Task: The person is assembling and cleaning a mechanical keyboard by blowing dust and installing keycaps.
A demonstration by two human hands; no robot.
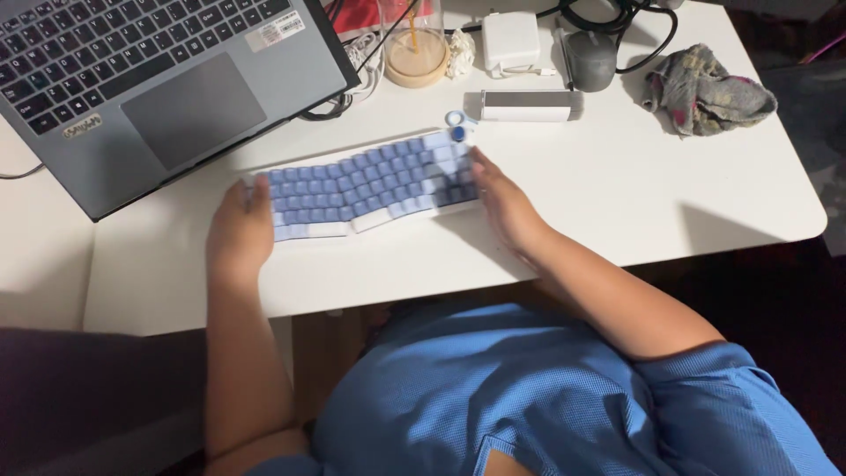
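Blue and white keys fill the small curved keyboard (pixel 370 183) that lies near the front edge of my white table (pixel 670 203), tilted so its right end sits farther from me. My left hand (pixel 240 231) is clasped on its left end, fingers curled over the edge onto the outer keys. My right hand (pixel 504 204) presses against its right end, fingers flat along the side, so I hold the board between both palms. Just behind the right end rests a small blue-and-white ring tool (pixel 456 125), and beyond that a white rectangular case (pixel 526 106). An open grey laptop (pixel 159 88) stands at the far left, and a crumpled grey rag (pixel 709 88) lies well apart at the far right.
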